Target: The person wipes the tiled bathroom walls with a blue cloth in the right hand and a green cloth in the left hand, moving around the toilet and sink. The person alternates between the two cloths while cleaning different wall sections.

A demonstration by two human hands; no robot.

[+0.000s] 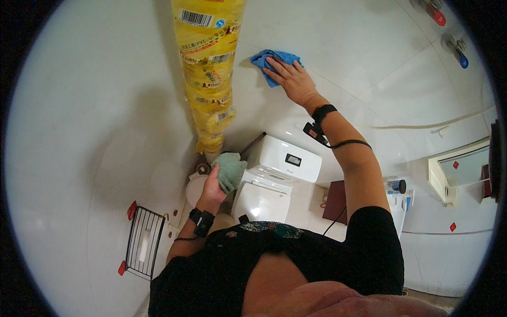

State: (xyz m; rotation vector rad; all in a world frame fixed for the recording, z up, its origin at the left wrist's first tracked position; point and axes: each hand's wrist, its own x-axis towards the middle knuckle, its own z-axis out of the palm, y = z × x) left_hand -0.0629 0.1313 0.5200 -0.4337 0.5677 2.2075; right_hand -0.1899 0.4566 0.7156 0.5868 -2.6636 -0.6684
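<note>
My right hand [296, 83] is stretched up against the white tiled wall [348, 58], its fingers spread over a blue cloth [262, 59] and pressing it flat to the tiles. Lower down on the left, my left hand [212, 186] grips a folded pale green cloth [230, 171], held out in front of the toilet cistern's left end. Both wrists wear black bands with small devices. Between my arms stands the white toilet, its cistern [272, 158] above the closed lid [262, 202].
A pipe wrapped in yellow printed tape [208, 68] runs down the wall left of the blue cloth. Taps with red [435, 16] and blue [462, 59] handles are at upper right. A black wire rack [143, 243] hangs at left; a dark red box [335, 202] stands right of the toilet.
</note>
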